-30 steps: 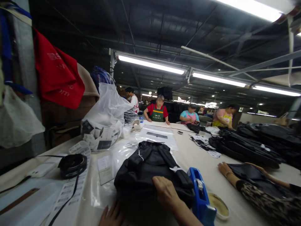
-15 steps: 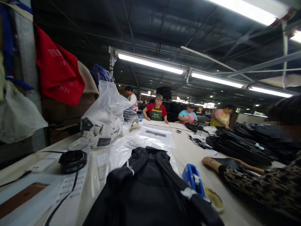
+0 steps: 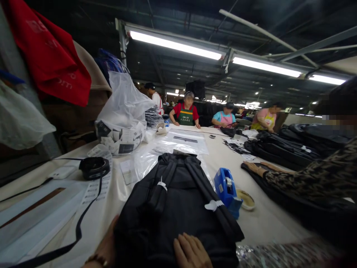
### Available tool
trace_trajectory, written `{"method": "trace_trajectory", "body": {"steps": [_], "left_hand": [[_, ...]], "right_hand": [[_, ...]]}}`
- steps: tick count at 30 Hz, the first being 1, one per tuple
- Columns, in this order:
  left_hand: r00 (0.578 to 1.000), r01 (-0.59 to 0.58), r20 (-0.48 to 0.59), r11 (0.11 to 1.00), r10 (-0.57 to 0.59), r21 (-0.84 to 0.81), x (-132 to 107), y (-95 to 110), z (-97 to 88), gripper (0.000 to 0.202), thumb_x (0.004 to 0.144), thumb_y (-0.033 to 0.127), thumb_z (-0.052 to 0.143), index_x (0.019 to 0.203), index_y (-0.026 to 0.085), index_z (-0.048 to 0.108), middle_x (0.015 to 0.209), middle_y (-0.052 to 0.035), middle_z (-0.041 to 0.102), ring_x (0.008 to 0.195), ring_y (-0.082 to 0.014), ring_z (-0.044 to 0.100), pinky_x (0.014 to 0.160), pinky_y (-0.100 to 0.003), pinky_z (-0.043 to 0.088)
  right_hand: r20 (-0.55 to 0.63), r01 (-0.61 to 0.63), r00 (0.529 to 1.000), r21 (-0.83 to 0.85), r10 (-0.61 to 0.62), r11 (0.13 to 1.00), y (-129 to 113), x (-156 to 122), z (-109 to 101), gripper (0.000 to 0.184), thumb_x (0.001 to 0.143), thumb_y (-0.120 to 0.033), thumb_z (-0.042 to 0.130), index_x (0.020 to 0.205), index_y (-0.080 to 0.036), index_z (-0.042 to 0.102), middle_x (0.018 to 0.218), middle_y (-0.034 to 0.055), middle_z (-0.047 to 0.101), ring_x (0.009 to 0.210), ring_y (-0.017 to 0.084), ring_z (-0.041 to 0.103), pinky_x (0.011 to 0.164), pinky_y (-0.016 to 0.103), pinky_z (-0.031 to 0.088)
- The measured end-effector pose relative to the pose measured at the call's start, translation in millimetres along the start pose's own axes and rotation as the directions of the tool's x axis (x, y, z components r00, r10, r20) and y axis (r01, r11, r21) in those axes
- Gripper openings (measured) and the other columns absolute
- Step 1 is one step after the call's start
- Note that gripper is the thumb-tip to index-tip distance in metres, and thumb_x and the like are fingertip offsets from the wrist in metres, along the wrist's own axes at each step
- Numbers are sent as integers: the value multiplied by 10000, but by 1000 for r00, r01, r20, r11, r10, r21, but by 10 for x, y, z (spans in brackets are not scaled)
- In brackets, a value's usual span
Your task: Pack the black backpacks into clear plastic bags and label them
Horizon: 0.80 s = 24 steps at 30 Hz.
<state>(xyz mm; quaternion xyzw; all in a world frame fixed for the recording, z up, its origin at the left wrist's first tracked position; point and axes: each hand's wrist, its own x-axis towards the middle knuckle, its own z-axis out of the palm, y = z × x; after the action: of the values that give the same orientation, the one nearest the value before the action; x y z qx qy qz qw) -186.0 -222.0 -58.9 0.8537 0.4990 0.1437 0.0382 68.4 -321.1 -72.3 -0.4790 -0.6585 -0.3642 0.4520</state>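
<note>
Backpack (image 3: 184, 203) in black lies before you on the table (image 3: 267, 223), straps facing up, its near end running into the lower edge of your view and its dark folds hard to make out. Your right hand (image 3: 192, 251) rests on it, grip flattened, fingers extended side by side; the wrist is cut off. Your left hand (image 3: 108, 240) is at the bag's left edge, blurred, its fingers hidden, so you cannot tell whether that grip pinches the fabric. White bands (image 3: 214, 205) wrap the straps. Just right of the bag stands a blue tape dispenser (image 3: 226, 190), partly covering a tape roll (image 3: 247, 201). Clear plastic (image 3: 147, 158) reaches the bag's far end; how far it runs underneath is hidden. A co-worker's patterned sleeve (image 3: 315, 176) enters from the right, the body cropped.
</note>
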Motion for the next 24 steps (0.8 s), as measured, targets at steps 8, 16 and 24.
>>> {"method": "trace_trajectory", "body": {"steps": [8,16,24], "left_hand": [[995,-99,-24,992,101,81,-533,-35,-486,499,843,243,357,1328,165,440,1387,-78,435,1255,-241,420,1044,-339,381],[865,-466,191,884,464,-36,-134,704,-673,619,735,86,452,1329,260,421,1340,-45,496,1243,-253,403,1060,-466,278],[844,-523,191,848,502,83,237,728,-821,250,623,11,432,758,170,570,795,-54,613,744,-202,525,699,-363,350]], "right_hand": [[642,245,712,153,-285,957,849,514,-1054,587,705,-180,543,1280,-116,445,1186,95,619,1122,236,546,1020,425,351],[675,95,709,193,-202,977,859,521,-1037,485,719,-42,473,1177,-201,502,1043,31,663,947,158,601,1025,409,311],[797,-40,595,154,-100,987,748,684,-1010,254,696,19,390,733,-209,497,714,8,560,631,145,484,582,273,365]]}}
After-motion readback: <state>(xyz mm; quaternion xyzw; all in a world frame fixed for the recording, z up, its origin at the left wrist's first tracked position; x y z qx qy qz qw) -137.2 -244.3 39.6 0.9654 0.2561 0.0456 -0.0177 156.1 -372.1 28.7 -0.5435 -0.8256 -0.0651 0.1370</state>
